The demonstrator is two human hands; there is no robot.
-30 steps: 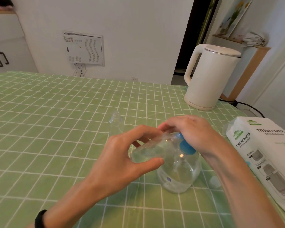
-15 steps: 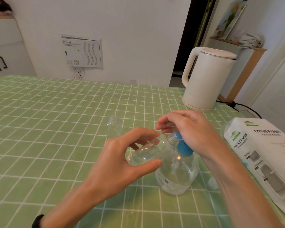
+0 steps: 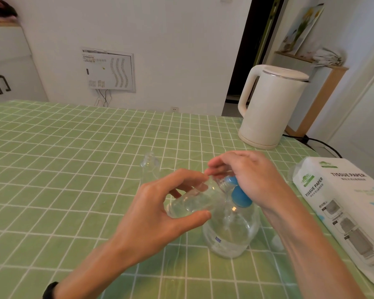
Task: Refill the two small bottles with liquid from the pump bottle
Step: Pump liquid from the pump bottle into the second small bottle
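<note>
Holding a small bottle almost on its side, the left hand grips the clear body between the thumb below and curled fingers above. The bottle is raised off the table, and its open neck points right, meeting the blue pump head. Clear liquid shows inside it.

The right hand arches over the pump head from the right, fingers curled down around its top; whether it is pressing cannot be told. A black band circles the left wrist.

Under both hands the pump bottle stands upright on the table, round, clear and partly filled. Just behind the left hand's fingers a second bottle, small, clear and uncapped, stands upright on the cloth.

A small white object, too blurred to identify, lies beside the right forearm. The tablecloth is green with a white grid. To the right lies a tissue pack. A white kettle stands at the far right corner, a black cable trailing behind it. Beyond the table are a white wall with a panel and, far left, a cabinet.
</note>
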